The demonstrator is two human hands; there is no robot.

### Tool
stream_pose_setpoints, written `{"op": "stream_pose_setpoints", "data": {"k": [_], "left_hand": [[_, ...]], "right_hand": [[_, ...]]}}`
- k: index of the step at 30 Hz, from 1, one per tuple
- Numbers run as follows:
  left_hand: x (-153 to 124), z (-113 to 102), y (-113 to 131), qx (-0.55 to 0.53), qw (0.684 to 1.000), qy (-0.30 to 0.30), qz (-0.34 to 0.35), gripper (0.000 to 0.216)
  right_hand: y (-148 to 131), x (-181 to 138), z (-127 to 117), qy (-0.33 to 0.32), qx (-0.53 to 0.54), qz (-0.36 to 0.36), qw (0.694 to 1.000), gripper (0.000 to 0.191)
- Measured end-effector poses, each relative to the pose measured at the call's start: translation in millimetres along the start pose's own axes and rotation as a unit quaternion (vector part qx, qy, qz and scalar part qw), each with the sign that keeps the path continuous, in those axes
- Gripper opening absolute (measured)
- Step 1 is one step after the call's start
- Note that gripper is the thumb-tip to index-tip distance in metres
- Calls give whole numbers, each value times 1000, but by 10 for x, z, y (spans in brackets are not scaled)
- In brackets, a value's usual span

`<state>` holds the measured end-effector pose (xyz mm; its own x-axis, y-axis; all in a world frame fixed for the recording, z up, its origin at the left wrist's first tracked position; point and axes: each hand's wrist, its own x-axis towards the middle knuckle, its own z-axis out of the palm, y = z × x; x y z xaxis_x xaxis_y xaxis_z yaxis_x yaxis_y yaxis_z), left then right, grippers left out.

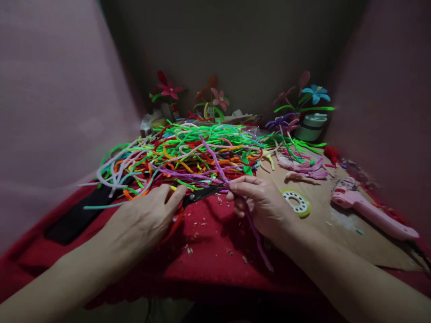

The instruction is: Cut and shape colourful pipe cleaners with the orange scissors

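In front of the big pile of fuzzy wires point(188, 152), we see two bare hands over the red cloth point(208, 251) on the table. The left hand point(148, 220) has its grip closed around the handles of the black scissors point(202, 194). The blades point away from the left hand, toward the purple fuzzy wire point(256, 237), and their tips reach it. The right hand point(261, 202) is just beside the blades. Its grip pinches the purple fuzzy wire between thumb and fingers. One end of that wire runs up into the pile, and the other end hangs down below the right hand onto the cloth. Small bits of fluff lie on the cloth near the scissors. Past the right hand, away from the pile, a round yellow ring point(296, 202) sits on a brown board point(340, 233). A pink glue gun point(367, 208) lies farther out on the same board. Behind the pile stand little fuzzy flowers point(170, 89).
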<state>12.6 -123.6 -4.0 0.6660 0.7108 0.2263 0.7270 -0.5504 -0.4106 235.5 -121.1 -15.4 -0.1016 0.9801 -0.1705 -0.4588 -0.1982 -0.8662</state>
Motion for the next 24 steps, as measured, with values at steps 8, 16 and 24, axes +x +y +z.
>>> {"op": "stream_pose_setpoints", "data": {"k": [8, 16, 24], "left_hand": [[78, -68, 60, 51, 998, -40, 3, 42], [92, -49, 57, 54, 998, -31, 3, 41], [85, -101, 48, 69, 997, -17, 13, 40]], "right_hand": [[50, 17, -11, -14, -5, -7, 1000, 7], [54, 25, -25, -17, -5, 2, 1000, 8], [63, 21, -20, -10, -11, 7, 1000, 8]]}}
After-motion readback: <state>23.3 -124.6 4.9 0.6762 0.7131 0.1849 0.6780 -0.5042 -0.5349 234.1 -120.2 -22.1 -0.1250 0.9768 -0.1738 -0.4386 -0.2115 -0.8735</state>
